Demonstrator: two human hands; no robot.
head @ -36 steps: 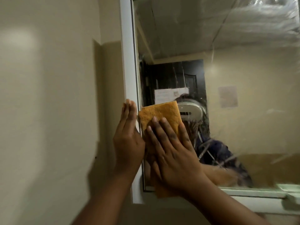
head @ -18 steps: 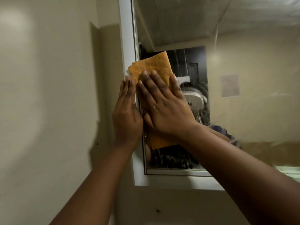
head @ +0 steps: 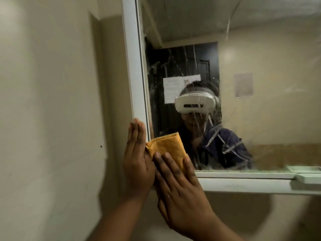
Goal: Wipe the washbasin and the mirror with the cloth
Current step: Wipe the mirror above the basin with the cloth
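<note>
A folded orange cloth (head: pixel 169 147) lies flat against the lower left corner of the mirror (head: pixel 251 58). My right hand (head: pixel 180 188) presses it to the glass with straight, spread fingers. My left hand (head: pixel 137 162) rests flat and upright on the mirror's white frame (head: pixel 133 66), touching the cloth's left edge. Wet streaks run down the glass in the middle. The washbasin is out of view.
A cream wall (head: pixel 52 119) fills the left side, with a shallow corner beside the frame. A white shelf (head: pixel 309 177) juts out at the mirror's lower right edge. The glass reflects a person, a dark door and a ceiling.
Both hands and the cloth went up along the mirror's left edge, then slid back down to the lower left corner. The cloth's top edge is now folded over.
</note>
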